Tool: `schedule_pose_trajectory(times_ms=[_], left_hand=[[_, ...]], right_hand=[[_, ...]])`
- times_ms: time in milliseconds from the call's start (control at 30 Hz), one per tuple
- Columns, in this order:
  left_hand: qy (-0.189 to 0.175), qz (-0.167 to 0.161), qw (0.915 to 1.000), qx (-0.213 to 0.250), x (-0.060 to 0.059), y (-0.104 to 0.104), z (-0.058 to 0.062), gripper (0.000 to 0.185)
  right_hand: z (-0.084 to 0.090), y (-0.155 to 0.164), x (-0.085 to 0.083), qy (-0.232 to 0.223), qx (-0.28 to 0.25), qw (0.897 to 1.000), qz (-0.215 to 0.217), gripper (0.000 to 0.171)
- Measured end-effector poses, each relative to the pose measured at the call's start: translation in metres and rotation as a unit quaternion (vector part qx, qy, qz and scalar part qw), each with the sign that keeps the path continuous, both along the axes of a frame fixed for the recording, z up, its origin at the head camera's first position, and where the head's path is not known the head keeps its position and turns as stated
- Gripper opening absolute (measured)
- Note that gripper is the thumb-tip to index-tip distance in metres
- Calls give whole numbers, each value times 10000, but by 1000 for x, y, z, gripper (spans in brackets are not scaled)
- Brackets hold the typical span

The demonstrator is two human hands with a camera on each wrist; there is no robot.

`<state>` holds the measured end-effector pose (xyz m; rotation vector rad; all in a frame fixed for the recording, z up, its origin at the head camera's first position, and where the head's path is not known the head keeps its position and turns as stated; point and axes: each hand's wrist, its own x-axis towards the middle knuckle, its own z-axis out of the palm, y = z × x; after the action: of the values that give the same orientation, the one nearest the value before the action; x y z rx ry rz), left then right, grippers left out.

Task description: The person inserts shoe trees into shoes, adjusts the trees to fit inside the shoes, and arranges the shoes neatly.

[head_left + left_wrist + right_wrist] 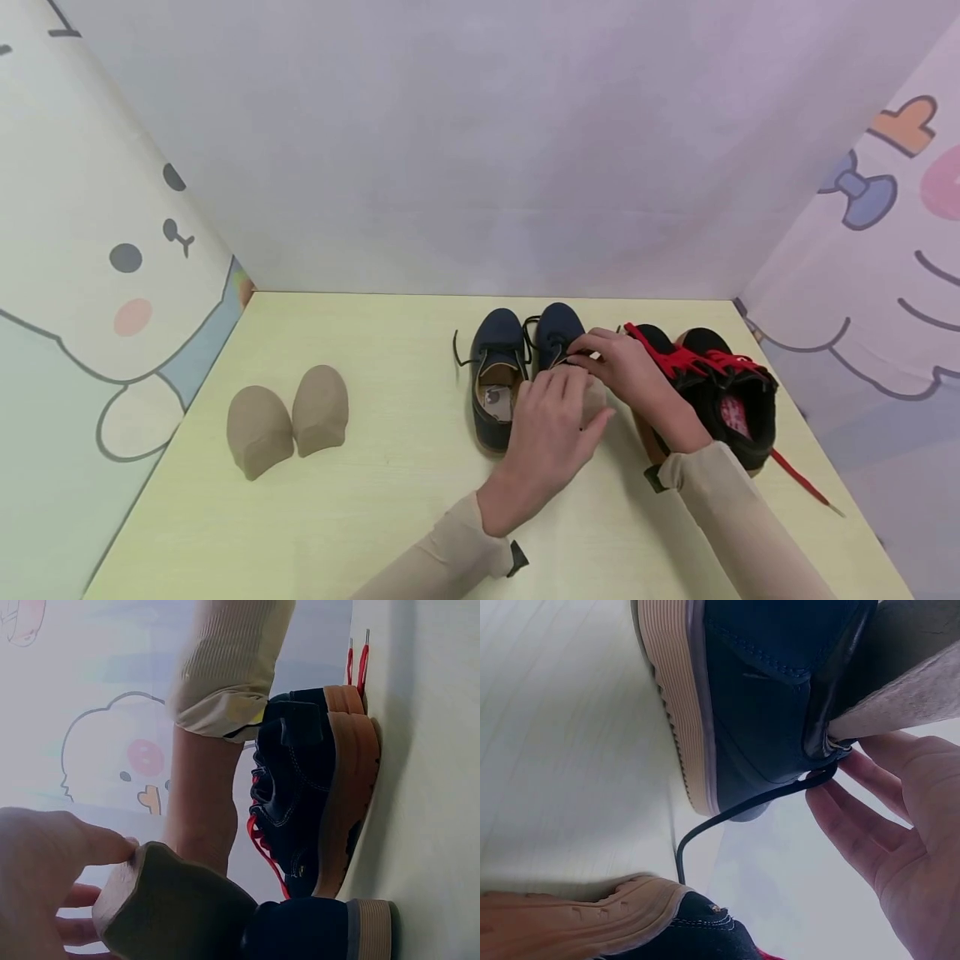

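My left hand [547, 425] holds a beige molded shoe insert [180, 907] by its blunt end, with the thumb on one side and fingers on the other. The insert's front goes into the opening of the right-hand navy lace-up shoe [757, 697]. At that opening, the thumb and fingers of my right hand [907, 802] pinch the edge near the tongue, where a dark lace [727, 815] hangs. The matching navy shoe [498, 333] stands close on the left, and a pale insole shows inside it. Two more beige inserts [321, 408] lie apart on the left.
A pair of black shoes with red laces [753, 425] leans together at the right, just beyond my right forearm. One red lace [802, 482] trails across the pale table [405, 517]. Printed cloth walls [480, 167] close off the back and sides.
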<state>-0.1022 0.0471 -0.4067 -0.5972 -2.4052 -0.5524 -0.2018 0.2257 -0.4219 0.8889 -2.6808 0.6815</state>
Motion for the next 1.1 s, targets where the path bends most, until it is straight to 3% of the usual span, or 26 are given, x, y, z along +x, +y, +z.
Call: schedule_pose_trajectory(times_ms=[467, 1100], left_hand=[[284, 210, 9994, -42, -5, 2, -15, 48], [157, 267, 9995, 26, -14, 2, -29, 48]], right_hand=[[2, -1, 1, -155, 114, 9998, 1, 12], [2, 2, 0, -45, 63, 9999, 125, 13]])
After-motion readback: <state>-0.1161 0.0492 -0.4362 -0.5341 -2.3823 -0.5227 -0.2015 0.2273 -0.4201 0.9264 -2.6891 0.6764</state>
